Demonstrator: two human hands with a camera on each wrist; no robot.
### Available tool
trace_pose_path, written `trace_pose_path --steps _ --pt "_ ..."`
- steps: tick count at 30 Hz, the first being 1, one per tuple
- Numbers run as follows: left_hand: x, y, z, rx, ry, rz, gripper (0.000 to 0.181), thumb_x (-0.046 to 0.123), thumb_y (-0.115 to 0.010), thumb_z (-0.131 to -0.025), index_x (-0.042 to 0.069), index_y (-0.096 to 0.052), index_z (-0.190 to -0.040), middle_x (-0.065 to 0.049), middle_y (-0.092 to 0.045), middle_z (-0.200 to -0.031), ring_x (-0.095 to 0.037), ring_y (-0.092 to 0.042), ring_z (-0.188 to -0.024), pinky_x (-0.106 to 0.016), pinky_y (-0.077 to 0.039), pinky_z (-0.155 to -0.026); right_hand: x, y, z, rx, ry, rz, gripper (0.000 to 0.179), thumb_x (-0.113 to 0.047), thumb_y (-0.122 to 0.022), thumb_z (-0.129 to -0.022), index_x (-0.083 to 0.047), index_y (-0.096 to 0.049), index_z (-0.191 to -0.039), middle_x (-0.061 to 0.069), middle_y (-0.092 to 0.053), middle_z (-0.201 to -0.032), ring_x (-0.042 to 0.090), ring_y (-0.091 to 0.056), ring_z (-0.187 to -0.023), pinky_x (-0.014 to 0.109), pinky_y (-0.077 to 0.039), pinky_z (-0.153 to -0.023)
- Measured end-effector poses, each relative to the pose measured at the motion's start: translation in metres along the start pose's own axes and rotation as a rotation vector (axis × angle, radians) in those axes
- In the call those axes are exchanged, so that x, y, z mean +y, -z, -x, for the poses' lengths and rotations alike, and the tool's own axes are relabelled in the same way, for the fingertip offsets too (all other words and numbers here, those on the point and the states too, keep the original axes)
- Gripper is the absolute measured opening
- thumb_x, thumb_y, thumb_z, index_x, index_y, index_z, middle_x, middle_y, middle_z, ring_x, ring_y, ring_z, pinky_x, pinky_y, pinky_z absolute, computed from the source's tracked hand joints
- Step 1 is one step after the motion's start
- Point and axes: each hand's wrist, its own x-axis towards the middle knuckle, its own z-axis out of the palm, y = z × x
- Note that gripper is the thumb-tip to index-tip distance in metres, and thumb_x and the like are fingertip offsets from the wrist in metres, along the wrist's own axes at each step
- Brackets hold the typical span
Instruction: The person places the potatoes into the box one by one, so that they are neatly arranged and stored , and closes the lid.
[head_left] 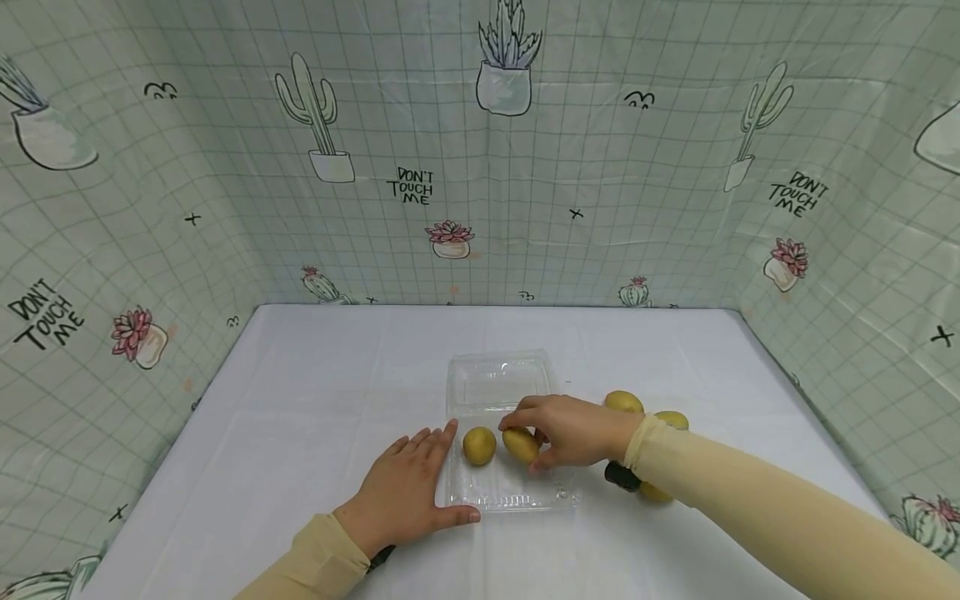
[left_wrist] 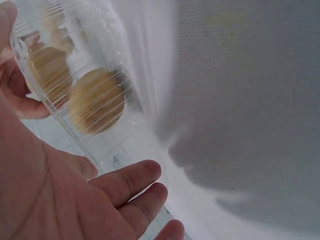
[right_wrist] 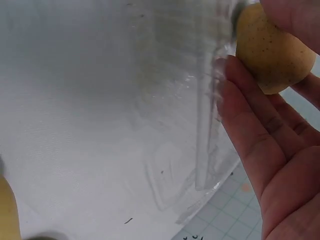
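A clear plastic clamshell box (head_left: 498, 492) lies with its lid (head_left: 498, 379) folded back, away from me. My left hand (head_left: 408, 483) rests flat at the box's left side, fingers straight and thumb along the near edge. One potato (head_left: 479, 446) sits inside; the left wrist view shows this potato (left_wrist: 97, 101) through the ribbed wall. Over the box, beside it, my right hand (head_left: 570, 429) grips a second potato (head_left: 521, 445) between thumb and fingers. Up close in the right wrist view, the held potato (right_wrist: 272, 50) has speckled yellow skin.
To the right of the box, partly behind my right forearm, lie several more potatoes (head_left: 624, 402). A white cloth (head_left: 300, 375) covers the table, with patterned fabric walls (head_left: 525, 167) at the back and both sides.
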Motion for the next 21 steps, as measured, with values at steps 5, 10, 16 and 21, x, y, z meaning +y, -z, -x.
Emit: trace_pose_path --steps 5,10,16,21 --pt "0.0 0.0 0.0 0.002 0.002 -0.004 0.113 0.081 -0.054 -0.081 0.003 -0.026 -0.157 -0.018 -0.048 -0.146 -0.036 -0.045 -0.134 -0.053 -0.035 -0.109 -0.001 -0.003 -0.004 -0.009 0.012 0.073 0.061 -0.021 -0.086 -0.08 -0.012 -0.061 -0.135 -0.004 -0.059 -0.118 0.004 -0.059 -0.089 0.021 -0.051 -0.081" --pt "0.001 0.0 0.001 0.008 -0.01 -0.005 0.112 0.081 -0.055 -0.081 0.002 -0.027 -0.156 -0.018 -0.049 -0.146 -0.036 -0.046 -0.134 -0.053 -0.036 -0.108 0.0 -0.01 -0.006 -0.029 0.012 0.171 0.062 -0.024 -0.087 -0.079 -0.013 -0.063 -0.135 -0.005 -0.061 -0.112 0.003 -0.057 -0.089 0.025 -0.051 -0.085" --pt "0.0 -0.001 0.001 0.021 -0.021 -0.001 0.112 0.08 -0.055 -0.081 0.001 -0.027 -0.156 -0.018 -0.05 -0.145 -0.036 -0.046 -0.133 -0.053 -0.037 -0.108 0.004 -0.018 -0.006 -0.012 0.014 0.231 0.062 -0.032 -0.087 -0.078 -0.011 -0.064 -0.131 -0.005 -0.065 -0.109 0.005 -0.058 -0.091 0.028 -0.051 -0.087" --pt "0.0 -0.002 0.002 0.032 -0.023 -0.004 0.112 0.08 -0.056 -0.081 0.001 -0.027 -0.156 -0.018 -0.05 -0.145 -0.036 -0.047 -0.133 -0.053 -0.036 -0.108 0.003 -0.018 -0.007 0.035 0.041 0.251 0.059 -0.037 -0.086 -0.078 -0.009 -0.067 -0.126 -0.004 -0.068 -0.106 0.004 -0.06 -0.086 0.027 -0.052 -0.082"
